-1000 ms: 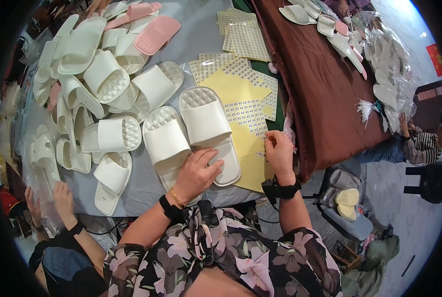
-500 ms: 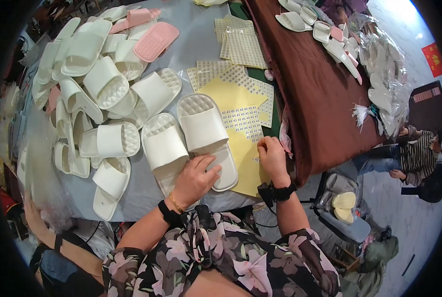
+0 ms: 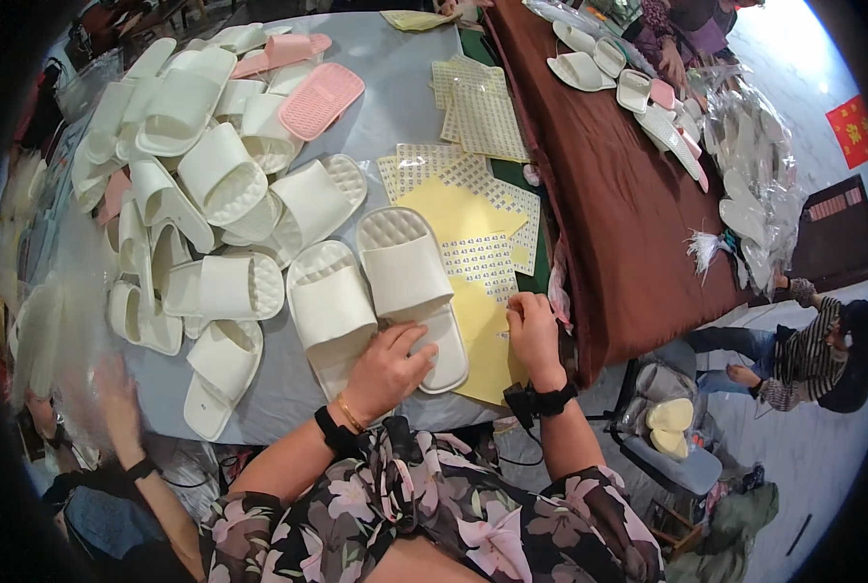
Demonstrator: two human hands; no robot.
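Note:
Two white slide slippers lie side by side near the table's front edge, the left slipper (image 3: 333, 309) slightly nearer me than the right slipper (image 3: 407, 262). My left hand (image 3: 387, 367) rests across their heel parts, fingers slightly apart, their tips on the right slipper's footbed; its thumb is hidden. My right hand (image 3: 535, 335) is at the right edge of a yellow sticker sheet (image 3: 480, 355), thumb and forefinger pinched together. Anything between those fingertips is too small to make out. Rows of small printed stickers (image 3: 479, 257) remain on the sheet.
A heap of white slippers (image 3: 222, 175) with a few pink ones (image 3: 321, 101) covers the table's left side. More sticker sheets (image 3: 482, 112) lie beyond. A brown-covered surface (image 3: 628, 214) bounds the right. Another person's hand (image 3: 115, 394) is blurred beside plastic bags at the left.
The view has shifted a little, so the table sits lower. The other person's hand at the left has come up over the table edge. My hands keep nearly the same pose.

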